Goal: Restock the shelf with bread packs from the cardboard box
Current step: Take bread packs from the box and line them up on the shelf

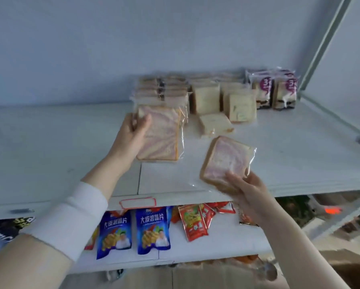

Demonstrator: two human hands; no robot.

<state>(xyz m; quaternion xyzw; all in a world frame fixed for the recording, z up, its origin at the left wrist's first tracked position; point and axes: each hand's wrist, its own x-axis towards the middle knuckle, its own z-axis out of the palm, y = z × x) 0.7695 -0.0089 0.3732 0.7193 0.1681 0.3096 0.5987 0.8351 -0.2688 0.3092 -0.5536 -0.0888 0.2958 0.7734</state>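
Shelf of white board, pale wall behind, bread packs ranked at rear. Gripped in left hand, pink-swirl pack upright before them; pinched in right hand, second pack tilted over front edge. Below, blue snack bags.

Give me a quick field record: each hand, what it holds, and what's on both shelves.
left hand: grips pink-swirl pack, upright at front of left row
right hand: holds second pink-swirl pack, tilted, near shelf front
top shelf: rows of bread packs at back; one pale pack lying flat
lower shelf: blue snack bags, red sachets
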